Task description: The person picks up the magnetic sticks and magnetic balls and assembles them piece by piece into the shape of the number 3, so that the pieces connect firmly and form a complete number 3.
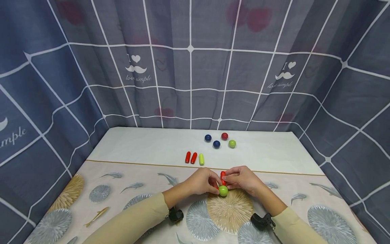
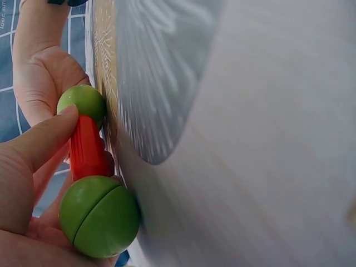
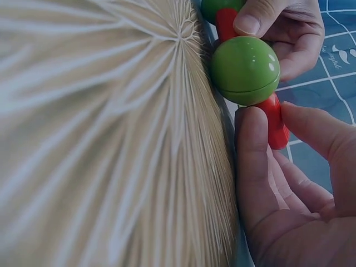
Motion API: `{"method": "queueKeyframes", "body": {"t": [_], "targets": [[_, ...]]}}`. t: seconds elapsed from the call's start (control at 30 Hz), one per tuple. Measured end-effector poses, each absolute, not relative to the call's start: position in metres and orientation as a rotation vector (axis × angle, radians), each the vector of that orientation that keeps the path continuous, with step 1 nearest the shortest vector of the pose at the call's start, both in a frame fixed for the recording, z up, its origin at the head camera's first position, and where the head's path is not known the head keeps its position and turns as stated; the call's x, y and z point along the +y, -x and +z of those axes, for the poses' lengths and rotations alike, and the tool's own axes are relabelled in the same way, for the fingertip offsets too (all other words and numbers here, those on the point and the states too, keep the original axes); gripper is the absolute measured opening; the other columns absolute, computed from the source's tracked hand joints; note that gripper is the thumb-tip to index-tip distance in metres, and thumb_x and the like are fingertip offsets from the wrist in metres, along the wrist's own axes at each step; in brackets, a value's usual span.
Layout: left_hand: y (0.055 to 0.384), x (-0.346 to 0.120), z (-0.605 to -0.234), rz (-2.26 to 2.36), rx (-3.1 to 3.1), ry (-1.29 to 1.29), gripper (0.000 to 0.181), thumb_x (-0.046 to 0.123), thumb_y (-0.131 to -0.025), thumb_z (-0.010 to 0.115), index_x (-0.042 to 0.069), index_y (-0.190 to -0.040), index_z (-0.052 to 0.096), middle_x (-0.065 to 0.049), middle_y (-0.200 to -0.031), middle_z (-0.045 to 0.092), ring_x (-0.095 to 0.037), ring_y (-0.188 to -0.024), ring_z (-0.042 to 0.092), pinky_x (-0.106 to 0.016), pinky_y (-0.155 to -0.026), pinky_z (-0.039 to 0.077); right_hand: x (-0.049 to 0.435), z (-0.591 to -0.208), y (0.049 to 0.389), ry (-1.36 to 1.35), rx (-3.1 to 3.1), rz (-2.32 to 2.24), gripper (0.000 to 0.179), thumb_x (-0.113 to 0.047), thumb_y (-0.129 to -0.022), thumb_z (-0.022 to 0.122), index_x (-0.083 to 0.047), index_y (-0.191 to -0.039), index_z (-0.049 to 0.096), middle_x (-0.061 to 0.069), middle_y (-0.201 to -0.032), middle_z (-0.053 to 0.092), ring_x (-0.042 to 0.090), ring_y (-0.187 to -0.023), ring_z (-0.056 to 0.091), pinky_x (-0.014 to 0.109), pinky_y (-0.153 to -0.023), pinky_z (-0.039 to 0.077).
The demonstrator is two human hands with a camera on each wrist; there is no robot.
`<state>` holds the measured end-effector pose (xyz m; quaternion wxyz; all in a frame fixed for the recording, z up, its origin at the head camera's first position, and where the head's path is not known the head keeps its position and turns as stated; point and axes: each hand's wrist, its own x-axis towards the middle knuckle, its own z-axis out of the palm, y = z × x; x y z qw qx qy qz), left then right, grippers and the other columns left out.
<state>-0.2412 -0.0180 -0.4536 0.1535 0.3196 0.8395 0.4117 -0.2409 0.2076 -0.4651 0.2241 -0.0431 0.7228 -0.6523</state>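
Two green balls are joined by a short red rod [image 2: 87, 147], close over the tablecloth. One green ball [image 2: 99, 217] is largest in the left wrist view; the other green ball [image 3: 246, 69] is at the middle of the right wrist view. My left hand [image 1: 202, 180] pinches the joining rod, its thumb beside the second ball. A second red rod [image 3: 273, 119] sticks out from that second ball. Thumb and fingers of my right hand [image 1: 242, 181] pinch this rod, which points away from me in the head view.
Beyond my hands lie two loose red rods [image 1: 190, 157] and a yellow-green rod [image 1: 201, 159]. Farther back on the white strip [image 1: 146, 144] are two blue balls [image 1: 216, 144], a red ball [image 1: 224, 136] and a green ball [image 1: 232, 144]. Grey curtains [image 1: 170, 74] stand behind and at both sides.
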Motion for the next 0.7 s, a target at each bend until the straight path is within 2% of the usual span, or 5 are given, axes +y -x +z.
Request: {"method": "queueKeyframes", "body": {"t": [0.47, 0.7], "targets": [[0.238, -0.015, -0.450, 1.190, 2.408, -0.912, 0.018, 0.004, -0.079, 0.087, 0.011, -0.094, 0.081, 0.002, -0.069, 0.069, -0.001, -0.061, 0.055, -0.014, -0.054, 0.044, 0.212, -0.465, 0.241, 0.100, 2.026, -1.769, 0.037, -0.006, -0.094, 0.072, 0.016, -0.121, 0.061, 0.010, -0.094, 0.078, 0.015, -0.078, 0.074, 0.031, -0.073, 0.063], [0.237, -0.013, -0.452, 1.173, 2.438, -0.912, 0.019, 0.005, -0.079, 0.088, 0.012, -0.095, 0.080, 0.003, -0.070, 0.069, 0.000, -0.061, 0.055, -0.015, -0.054, 0.047, 0.218, -0.457, 0.254, 0.138, 2.116, -1.683, 0.037, -0.009, -0.094, 0.073, 0.015, -0.120, 0.063, 0.014, -0.095, 0.077, 0.017, -0.079, 0.075, 0.034, -0.074, 0.063]]}}
